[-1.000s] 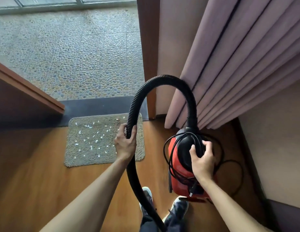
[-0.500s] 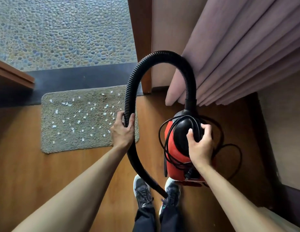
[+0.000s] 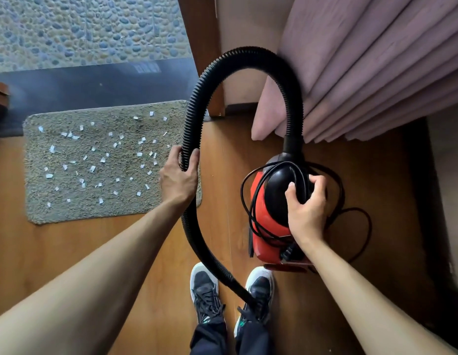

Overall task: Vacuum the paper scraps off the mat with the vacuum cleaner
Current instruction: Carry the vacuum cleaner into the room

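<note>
pink curtain (image 3: 371,73), wood floor (image 3: 69,252), pebbled paving (image 3: 82,29)

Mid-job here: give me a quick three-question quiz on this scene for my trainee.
1. True or false: the left hand grips the hose.
2. The vacuum is held at its top by: A the left hand, B the right hand, C neither.
3. Fill in: the scraps lie on the ___.

Key: 1 true; 2 B; 3 mat.
</note>
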`<action>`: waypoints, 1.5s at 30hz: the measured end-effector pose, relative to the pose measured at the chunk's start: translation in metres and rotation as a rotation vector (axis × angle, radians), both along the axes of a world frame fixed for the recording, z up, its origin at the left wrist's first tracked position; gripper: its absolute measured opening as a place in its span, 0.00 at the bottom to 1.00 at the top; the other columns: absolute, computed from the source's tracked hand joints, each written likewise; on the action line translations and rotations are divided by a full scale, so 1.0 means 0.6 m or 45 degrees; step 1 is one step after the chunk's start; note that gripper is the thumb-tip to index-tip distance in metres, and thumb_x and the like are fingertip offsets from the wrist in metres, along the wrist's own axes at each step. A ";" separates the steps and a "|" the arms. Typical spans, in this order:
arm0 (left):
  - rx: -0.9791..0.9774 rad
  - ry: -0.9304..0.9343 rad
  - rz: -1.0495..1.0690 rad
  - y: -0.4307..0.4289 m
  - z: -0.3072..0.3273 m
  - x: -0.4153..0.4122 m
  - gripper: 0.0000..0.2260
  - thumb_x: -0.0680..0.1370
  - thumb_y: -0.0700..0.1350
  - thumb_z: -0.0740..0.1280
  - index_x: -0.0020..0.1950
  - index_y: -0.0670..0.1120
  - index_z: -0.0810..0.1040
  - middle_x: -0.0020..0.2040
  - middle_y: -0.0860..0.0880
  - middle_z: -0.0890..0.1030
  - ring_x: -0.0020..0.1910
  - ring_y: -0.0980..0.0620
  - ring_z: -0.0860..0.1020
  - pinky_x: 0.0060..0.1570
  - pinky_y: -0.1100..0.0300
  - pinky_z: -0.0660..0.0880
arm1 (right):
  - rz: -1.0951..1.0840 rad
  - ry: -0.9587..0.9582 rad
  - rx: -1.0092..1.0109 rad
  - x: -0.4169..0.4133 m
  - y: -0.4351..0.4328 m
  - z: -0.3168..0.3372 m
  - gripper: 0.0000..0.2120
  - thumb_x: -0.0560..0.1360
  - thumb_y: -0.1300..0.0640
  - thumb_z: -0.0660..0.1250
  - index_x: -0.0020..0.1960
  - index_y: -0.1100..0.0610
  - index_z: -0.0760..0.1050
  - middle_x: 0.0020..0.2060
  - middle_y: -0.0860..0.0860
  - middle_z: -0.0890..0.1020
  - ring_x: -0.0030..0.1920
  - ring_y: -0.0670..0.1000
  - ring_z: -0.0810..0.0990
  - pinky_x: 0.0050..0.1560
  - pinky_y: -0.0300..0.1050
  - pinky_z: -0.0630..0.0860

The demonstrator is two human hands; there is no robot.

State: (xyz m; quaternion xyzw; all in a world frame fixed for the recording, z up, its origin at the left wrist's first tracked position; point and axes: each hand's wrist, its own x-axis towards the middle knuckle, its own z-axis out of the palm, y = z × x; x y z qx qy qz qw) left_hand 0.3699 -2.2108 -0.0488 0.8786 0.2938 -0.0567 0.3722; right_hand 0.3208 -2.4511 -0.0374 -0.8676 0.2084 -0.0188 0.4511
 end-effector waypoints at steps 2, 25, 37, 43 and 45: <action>0.025 -0.018 -0.012 -0.007 -0.021 0.016 0.18 0.80 0.61 0.61 0.64 0.50 0.73 0.47 0.49 0.79 0.44 0.48 0.77 0.44 0.56 0.72 | -0.003 0.009 -0.007 0.007 -0.008 -0.021 0.12 0.78 0.60 0.68 0.56 0.65 0.70 0.37 0.38 0.70 0.41 0.25 0.72 0.36 0.31 0.64; -0.033 0.010 -0.138 -0.069 -0.226 0.036 0.14 0.83 0.55 0.61 0.63 0.47 0.72 0.41 0.54 0.74 0.38 0.55 0.73 0.42 0.59 0.68 | -0.068 0.020 -0.029 0.024 -0.080 -0.208 0.14 0.79 0.56 0.66 0.57 0.63 0.68 0.36 0.41 0.71 0.38 0.32 0.74 0.34 0.25 0.69; -0.017 0.067 -0.112 -0.055 -0.251 0.035 0.18 0.83 0.56 0.58 0.69 0.48 0.68 0.53 0.48 0.79 0.49 0.48 0.76 0.50 0.56 0.71 | -0.105 0.066 -0.121 0.016 -0.083 -0.217 0.15 0.80 0.53 0.65 0.60 0.62 0.67 0.46 0.49 0.74 0.44 0.53 0.72 0.38 0.34 0.65; -0.036 0.212 -0.118 -0.053 -0.233 0.029 0.19 0.84 0.55 0.55 0.72 0.49 0.64 0.57 0.42 0.79 0.53 0.43 0.77 0.51 0.51 0.72 | -0.066 0.085 -0.102 0.007 -0.097 -0.214 0.15 0.79 0.49 0.63 0.59 0.57 0.65 0.46 0.54 0.77 0.42 0.58 0.79 0.34 0.34 0.73; -0.064 0.287 -0.115 -0.049 -0.222 0.027 0.17 0.84 0.54 0.55 0.71 0.48 0.63 0.54 0.41 0.79 0.50 0.41 0.78 0.53 0.47 0.75 | -0.036 0.164 -0.072 0.006 -0.100 -0.210 0.16 0.79 0.44 0.61 0.59 0.51 0.62 0.47 0.56 0.78 0.40 0.61 0.81 0.32 0.49 0.80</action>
